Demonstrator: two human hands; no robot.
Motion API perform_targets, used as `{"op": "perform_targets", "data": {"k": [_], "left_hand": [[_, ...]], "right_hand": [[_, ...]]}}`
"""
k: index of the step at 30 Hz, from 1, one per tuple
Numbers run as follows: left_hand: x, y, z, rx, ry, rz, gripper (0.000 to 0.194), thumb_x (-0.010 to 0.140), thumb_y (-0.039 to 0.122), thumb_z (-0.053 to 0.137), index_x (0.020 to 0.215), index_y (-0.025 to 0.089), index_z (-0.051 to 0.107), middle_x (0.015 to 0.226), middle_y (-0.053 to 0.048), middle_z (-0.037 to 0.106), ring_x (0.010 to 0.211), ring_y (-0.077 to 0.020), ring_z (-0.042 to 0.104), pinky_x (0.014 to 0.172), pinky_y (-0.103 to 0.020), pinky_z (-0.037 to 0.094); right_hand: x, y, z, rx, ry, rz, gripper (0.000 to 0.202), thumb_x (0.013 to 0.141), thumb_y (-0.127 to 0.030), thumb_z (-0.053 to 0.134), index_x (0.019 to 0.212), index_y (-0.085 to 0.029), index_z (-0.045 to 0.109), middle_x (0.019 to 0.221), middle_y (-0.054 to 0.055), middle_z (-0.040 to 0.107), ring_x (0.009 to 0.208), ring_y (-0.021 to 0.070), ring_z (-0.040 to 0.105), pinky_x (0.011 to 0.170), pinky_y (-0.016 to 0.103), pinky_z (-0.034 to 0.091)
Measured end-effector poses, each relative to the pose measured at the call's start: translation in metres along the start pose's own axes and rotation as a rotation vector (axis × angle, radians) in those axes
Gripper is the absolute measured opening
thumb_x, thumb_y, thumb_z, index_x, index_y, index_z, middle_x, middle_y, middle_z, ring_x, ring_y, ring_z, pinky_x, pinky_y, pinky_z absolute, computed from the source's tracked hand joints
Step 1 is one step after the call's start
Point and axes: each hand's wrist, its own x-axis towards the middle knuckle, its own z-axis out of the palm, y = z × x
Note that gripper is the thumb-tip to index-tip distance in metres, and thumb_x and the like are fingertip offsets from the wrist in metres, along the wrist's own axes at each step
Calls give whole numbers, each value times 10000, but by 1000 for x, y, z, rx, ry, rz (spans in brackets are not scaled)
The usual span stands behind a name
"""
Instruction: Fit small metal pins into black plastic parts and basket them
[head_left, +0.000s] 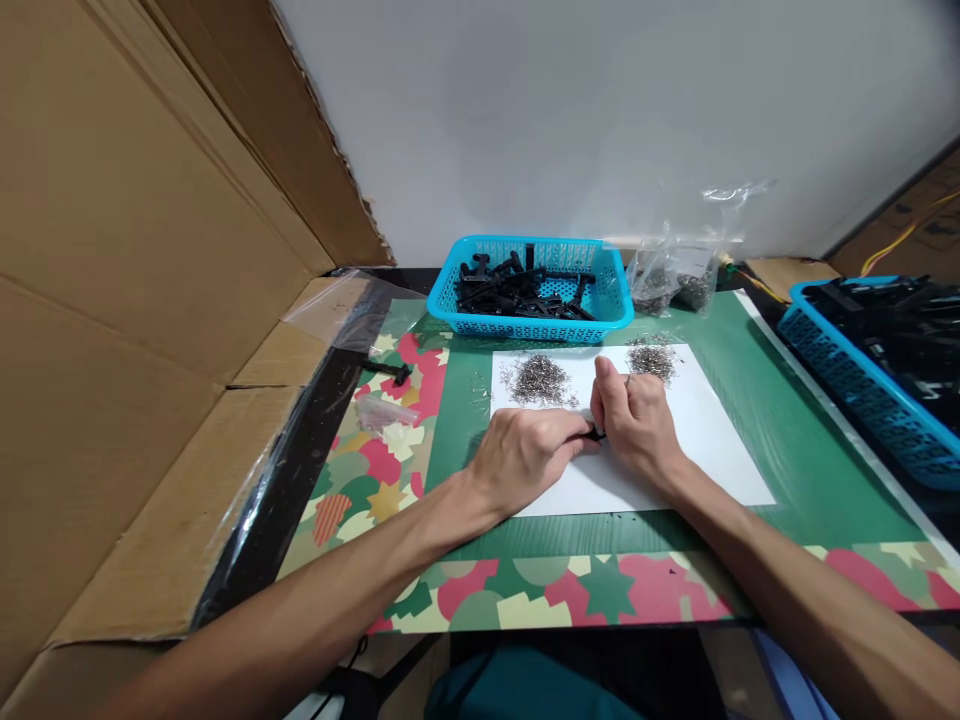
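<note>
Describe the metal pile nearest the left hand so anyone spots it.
On the green mat lies a white sheet. Near the sheet's far-left corner, just beyond the left hand, sits a pile of tiny metal pieces. It looks broader than the other pile, which lies beyond the right hand.

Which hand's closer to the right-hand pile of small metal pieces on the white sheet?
Right. The right hand is just on the near side of the right-hand pile; the left hand is farther off, to the left and nearer the camera.
</note>
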Motion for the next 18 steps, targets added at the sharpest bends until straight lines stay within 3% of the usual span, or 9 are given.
{"op": "perform_targets", "data": {"k": [3, 10, 13, 18], "left_hand": [[0, 0, 0, -40, 22, -9, 19, 944, 207, 785, 956, 193, 784, 902, -6, 836, 765, -201, 793, 643, -279, 549], [2, 1, -10, -108, 174, 30, 157, 977, 277, 760, 1090, 169, 748, 989, -51, 826, 861, -205, 803, 752, -282, 610], [6, 4, -18, -129, 236, 84, 141, 975, 243, 755, 1098, 176, 740, 1029, -64, 803, 830, -171, 777, 707, -245, 597], [27, 18, -23, -194, 292, 149, 140, 994, 223, 719, 1131, 206, 747, 1006, -47, 778, 518, -69, 568, 525, -204, 516]], "right_hand": [[2, 2, -1, 114, 72, 91, 756, 1099, -597, 378, 443, -232, 472, 398, -17, 473, 396, 106, 441, 506, 271, 362], [22, 29, -12, 443, 472, 264, 754, 1033, -717, 422, 457, -232, 475, 417, -33, 403, 400, 110, 367, 432, 273, 290], [29, 40, -13, 420, 505, 279, 754, 1037, -735, 357, 478, -239, 451, 416, -50, 372, 397, 112, 364, 430, 267, 308], [38, 40, -5, 230, 463, 151, 766, 1068, -725, 178, 492, -264, 386, 388, -43, 356, 365, 124, 404, 408, 268, 351]]}}
